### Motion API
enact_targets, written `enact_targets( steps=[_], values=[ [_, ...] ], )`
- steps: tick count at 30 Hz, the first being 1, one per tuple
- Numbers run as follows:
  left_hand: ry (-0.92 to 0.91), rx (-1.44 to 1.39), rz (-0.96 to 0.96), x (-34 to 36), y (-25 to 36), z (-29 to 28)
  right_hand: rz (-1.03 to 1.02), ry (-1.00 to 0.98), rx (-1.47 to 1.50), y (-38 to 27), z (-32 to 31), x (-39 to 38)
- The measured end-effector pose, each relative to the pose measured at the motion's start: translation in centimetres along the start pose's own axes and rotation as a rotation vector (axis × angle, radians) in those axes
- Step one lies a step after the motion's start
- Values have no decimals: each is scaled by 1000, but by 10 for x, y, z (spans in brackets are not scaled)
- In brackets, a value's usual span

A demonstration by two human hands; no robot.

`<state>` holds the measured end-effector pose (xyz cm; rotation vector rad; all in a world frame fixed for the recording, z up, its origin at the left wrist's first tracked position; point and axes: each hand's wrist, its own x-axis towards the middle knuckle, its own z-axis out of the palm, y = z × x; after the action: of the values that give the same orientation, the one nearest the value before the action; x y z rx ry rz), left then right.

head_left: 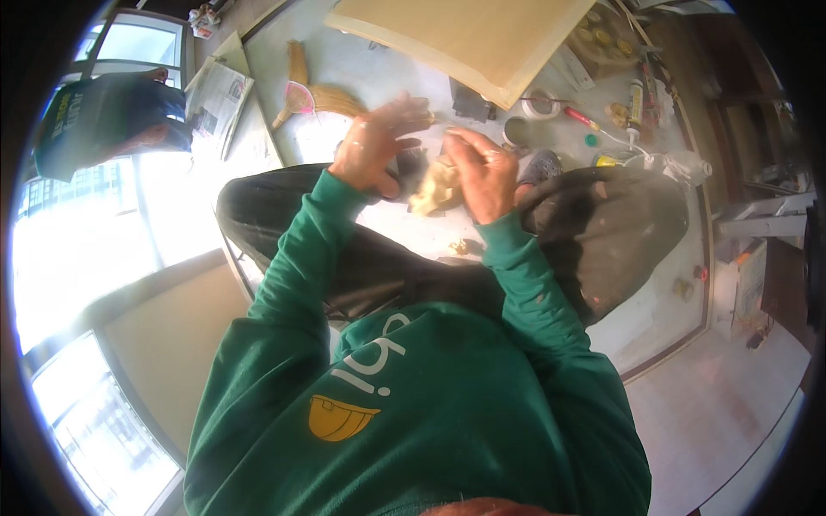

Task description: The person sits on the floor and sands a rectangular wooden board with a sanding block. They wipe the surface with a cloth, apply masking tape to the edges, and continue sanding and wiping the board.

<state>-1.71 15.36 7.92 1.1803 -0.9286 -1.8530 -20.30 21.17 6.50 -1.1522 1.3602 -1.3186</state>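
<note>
My left hand (376, 148) is raised in front of my lap, fingers stretched and apart, with nothing in it. Close beside it, my right hand (483, 175) is curled, its fingers bent around the upper edge of a crumpled pale-yellow piece (433, 189), perhaps paper or cloth. Pale smudges mark the fingers of both hands. A small crumpled yellowish scrap (459, 248) lies below, between my crossed legs. Blur hides the exact grip and the material.
A tan board (465, 39) leans over the far side. Far left lies a hand broom (318, 99). Rightward are a tape roll (540, 104), a cup (516, 131), a red-handled tool (581, 115), a green cap (590, 139), a tube (636, 103) and a white bottle (680, 168).
</note>
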Motion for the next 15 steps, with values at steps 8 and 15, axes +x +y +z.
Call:
enact_targets(
  steps=[8, 15],
  values=[
    [-56, -308, -178, -10, 21, 18, 251, -82, 310, 0, 4, 6],
    [-126, -209, -194, -1, 1, 6, 382, -69, 702, -29, 8, 4]
  ],
)
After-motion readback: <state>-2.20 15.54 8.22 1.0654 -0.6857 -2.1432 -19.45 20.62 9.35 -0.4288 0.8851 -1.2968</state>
